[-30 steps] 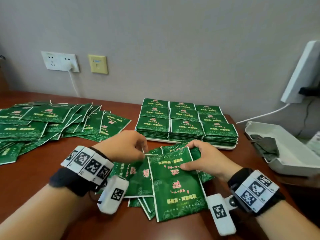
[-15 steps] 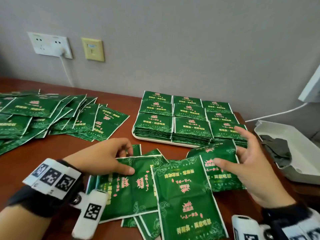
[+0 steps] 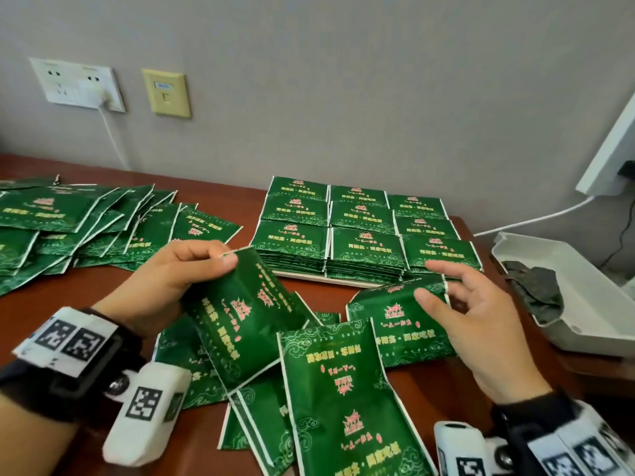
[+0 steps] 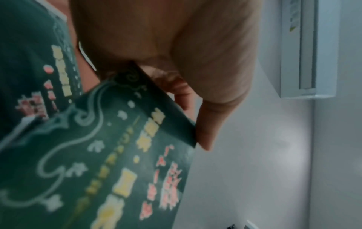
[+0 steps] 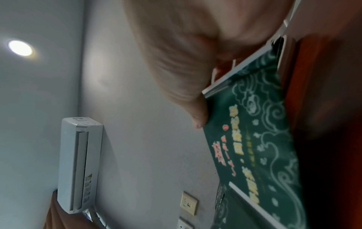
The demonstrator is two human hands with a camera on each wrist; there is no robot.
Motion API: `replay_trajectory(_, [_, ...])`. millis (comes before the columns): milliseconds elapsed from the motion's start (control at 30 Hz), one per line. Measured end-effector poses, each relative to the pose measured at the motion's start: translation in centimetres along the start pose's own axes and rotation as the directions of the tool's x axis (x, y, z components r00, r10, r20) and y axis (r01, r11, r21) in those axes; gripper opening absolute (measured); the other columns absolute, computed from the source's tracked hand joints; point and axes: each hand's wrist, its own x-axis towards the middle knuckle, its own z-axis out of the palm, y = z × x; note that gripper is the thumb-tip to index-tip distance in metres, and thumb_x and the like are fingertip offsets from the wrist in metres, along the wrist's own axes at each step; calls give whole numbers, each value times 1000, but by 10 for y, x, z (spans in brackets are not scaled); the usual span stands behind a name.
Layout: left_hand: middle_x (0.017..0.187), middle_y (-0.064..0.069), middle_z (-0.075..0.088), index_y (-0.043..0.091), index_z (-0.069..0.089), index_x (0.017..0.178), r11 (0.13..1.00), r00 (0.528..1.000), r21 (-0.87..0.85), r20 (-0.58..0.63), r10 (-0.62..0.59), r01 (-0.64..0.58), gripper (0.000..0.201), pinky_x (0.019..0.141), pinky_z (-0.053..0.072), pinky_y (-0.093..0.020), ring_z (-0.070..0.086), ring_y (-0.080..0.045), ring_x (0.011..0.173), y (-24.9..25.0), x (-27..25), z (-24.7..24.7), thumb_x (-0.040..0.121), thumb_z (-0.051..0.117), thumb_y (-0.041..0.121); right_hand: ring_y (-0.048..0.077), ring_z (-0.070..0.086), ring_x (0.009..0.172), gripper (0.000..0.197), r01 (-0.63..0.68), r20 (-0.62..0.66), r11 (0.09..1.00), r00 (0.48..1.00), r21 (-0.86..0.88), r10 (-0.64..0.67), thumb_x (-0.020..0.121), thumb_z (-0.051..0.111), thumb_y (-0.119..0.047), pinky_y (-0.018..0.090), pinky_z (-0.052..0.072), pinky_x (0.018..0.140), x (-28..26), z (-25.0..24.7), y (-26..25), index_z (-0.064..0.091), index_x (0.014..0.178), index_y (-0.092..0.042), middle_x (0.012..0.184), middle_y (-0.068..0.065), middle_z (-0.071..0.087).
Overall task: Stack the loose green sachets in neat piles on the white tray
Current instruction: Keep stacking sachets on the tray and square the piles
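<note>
Piles of sachets (image 3: 364, 235) already covered the white tray (image 3: 316, 278) in the head view, but many loose sachets (image 3: 86, 228) lay left on the table (image 3: 103, 293). The left hand (image 3: 171, 273) pinched a glossy sachet (image 3: 240, 310); the right hand (image 3: 481, 324) gripped another (image 3: 395, 324). Left wrist view: thumb clamped a corner. Right wrist view: thumb pressed a white-edged packet.

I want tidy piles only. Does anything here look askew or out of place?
Yes. The piles on the white tray are squared up, but loose sachets lie crisscrossed on the table before it, and a fanned heap sprawls at far left. The left hand holds one sachet tilted.
</note>
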Motion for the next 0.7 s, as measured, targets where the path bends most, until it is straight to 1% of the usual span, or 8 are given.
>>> replay_trajectory(167, [127, -1, 65, 1, 70, 71, 986, 975, -20, -154, 162, -167, 63, 81, 58, -38, 65, -19, 107, 1, -2, 5, 47, 93, 55, -3, 62, 108, 20, 234, -21, 965, 971, -114, -238, 90, 67, -32, 14, 48, 91, -2, -4, -7, 68, 106, -45, 117, -9, 65])
replay_trajectory(267, [135, -1, 64, 11, 72, 65, 964, 946, -17, -197, 257, -265, 50, 84, 60, -37, 64, -19, 118, 5, -5, 9, 52, 91, 55, -13, 52, 119, 13, 320, -37, 939, 944, -128, -327, 87, 63, -36, 5, 45, 89, -5, -6, -11, 69, 98, -39, 128, -1, 59])
replay_trajectory(300, [130, -4, 67, 13, 72, 66, 959, 936, -29, -229, 268, -281, 50, 81, 61, -36, 66, -22, 114, 6, -7, 10, 51, 91, 56, -12, 49, 125, 9, 339, -48, 934, 937, -111, -346, 89, 65, -37, 10, 47, 93, -5, -6, -12, 70, 96, -38, 132, -5, 59])
replay_trajectory(400, [111, -11, 74, 17, 73, 72, 952, 913, -71, -313, 261, -297, 52, 72, 62, -35, 71, -24, 102, 8, -8, 13, 47, 92, 58, 4, 54, 131, 9, 375, -54, 922, 923, -102, -381, 95, 64, -37, 48, 44, 112, -4, -9, -11, 71, 97, -32, 127, -30, 63])
replay_trajectory(500, [83, -8, 73, 17, 73, 76, 972, 885, -19, -418, 205, -234, 45, 60, 61, -30, 69, -18, 70, 4, -5, 22, 56, 86, 55, 14, 72, 99, 8, 269, -61, 952, 963, 143, -263, 96, 63, -22, 42, 61, 80, -5, -5, -15, 69, 98, -28, 103, -6, 77])
replay_trajectory(567, [72, -5, 70, 17, 71, 78, 992, 892, 32, -435, 125, -123, 27, 56, 58, -31, 65, -18, 61, -2, -3, 33, 71, 74, 43, 13, 71, 80, 11, 150, -40, 962, 989, 229, -144, 97, 60, -16, 34, 58, 64, -6, 2, -18, 65, 99, -26, 87, 0, 76])
replay_trajectory(633, [76, -8, 72, 11, 67, 91, 997, 919, 72, -393, 27, 1, 22, 54, 57, -30, 65, -20, 63, -9, -2, 40, 83, 66, 31, 15, 69, 77, 9, -27, 60, 973, 998, 230, 14, 97, 60, -18, 35, 57, 66, -6, 10, -12, 61, 102, -26, 84, 2, 73])
replay_trajectory(700, [88, -13, 74, 9, 64, 102, 987, 947, 108, -310, -84, 123, 20, 50, 53, -27, 65, -20, 65, -15, -1, 43, 89, 64, 24, 20, 69, 95, 15, -209, 236, 965, 957, 157, 169, 90, 68, -35, 46, 57, 87, -5, 15, -2, 59, 102, -37, 99, 1, 73])
